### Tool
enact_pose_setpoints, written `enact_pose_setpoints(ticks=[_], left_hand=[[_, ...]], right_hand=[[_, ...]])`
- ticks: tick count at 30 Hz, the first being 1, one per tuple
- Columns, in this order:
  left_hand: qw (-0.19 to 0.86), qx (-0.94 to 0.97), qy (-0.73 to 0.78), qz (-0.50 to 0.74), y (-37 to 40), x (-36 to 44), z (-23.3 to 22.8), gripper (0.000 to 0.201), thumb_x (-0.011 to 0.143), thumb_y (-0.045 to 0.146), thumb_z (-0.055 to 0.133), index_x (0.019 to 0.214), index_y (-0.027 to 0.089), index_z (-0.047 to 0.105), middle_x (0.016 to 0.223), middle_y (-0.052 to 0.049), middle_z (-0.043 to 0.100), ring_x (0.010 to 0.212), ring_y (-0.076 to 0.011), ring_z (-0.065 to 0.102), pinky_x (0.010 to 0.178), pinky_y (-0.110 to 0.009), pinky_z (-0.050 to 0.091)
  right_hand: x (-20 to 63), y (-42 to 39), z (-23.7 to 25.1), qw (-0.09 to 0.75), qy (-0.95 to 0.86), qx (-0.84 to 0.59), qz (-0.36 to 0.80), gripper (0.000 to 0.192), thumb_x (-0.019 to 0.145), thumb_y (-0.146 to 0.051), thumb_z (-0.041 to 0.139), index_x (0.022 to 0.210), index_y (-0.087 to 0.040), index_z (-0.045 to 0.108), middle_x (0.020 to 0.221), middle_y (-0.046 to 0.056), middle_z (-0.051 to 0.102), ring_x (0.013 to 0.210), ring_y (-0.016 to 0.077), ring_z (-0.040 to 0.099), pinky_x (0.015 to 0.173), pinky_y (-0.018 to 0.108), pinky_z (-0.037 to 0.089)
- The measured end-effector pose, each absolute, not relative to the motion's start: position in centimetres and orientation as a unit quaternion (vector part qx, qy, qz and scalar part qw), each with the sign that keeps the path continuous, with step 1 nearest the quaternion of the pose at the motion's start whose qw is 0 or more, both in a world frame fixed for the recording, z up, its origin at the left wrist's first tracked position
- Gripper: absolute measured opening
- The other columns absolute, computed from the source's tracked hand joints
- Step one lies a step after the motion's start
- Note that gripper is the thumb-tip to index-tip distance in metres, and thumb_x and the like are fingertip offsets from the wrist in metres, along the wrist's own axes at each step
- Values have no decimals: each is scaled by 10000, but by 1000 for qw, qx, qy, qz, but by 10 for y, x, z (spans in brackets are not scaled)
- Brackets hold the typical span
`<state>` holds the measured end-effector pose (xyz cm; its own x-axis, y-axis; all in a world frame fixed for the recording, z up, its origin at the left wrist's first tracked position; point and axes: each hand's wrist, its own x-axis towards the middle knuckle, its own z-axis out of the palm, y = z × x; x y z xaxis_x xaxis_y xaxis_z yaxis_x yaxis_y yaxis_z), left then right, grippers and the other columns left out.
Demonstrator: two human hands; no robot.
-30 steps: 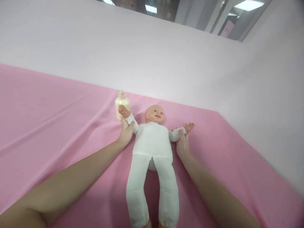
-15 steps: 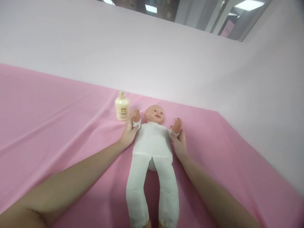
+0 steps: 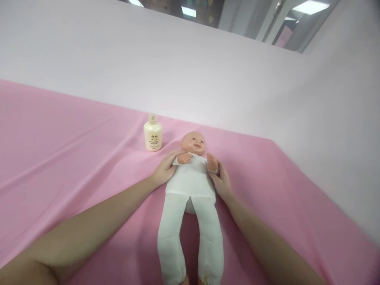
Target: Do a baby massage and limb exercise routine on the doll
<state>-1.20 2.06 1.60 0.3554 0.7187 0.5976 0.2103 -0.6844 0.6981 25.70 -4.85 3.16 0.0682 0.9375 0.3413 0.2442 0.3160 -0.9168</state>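
1. Pink cloth (image 3: 74, 154): it is spread beneath the work, and a white wall (image 3: 190, 75) is seen behind its far edge.

2. Baby doll (image 3: 190, 178): it is laid face up at the middle of the cloth, its head pointed away from the person and its white-clad legs extended toward the near edge.

3. Stage of the work: both doll arms are bent inward at the chest, so the inward placing is judged to be largely done on the bottle side and less complete on the other. Release of the arms is not yet done.

4. Pump bottle (image 3: 153, 136): it is stood upright beside the doll, near its head, and is touched by neither hand.

5. Left hand (image 3: 164, 169): the doll's sleeved forearm is grasped, with the fingers curled partly closed around it; their tips are mostly hidden.

6. Right hand (image 3: 222, 180): the doll's other wrist is clasped, the thumb being laid in front and the fingers behind.

7. Doll's hands: one (image 3: 184, 158) is laid across the upper chest; the other (image 3: 211, 162) is held raised at the chest's edge.
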Motion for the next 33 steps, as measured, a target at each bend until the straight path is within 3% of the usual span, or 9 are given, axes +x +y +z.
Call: enact_pose_setpoints(ticks=[33], left_hand=[[265, 780, 309, 476, 22, -12, 15, 495, 930, 151, 556, 1417, 222, 604, 1426, -103, 671, 1326, -295, 622, 1182, -514, 461]], right_hand=[[258, -45, 30, 559, -548, -526, 334, 508, 844, -483, 742, 1288, -270, 622, 1376, 84, 703, 1298, 320, 631, 1165, 544, 460]])
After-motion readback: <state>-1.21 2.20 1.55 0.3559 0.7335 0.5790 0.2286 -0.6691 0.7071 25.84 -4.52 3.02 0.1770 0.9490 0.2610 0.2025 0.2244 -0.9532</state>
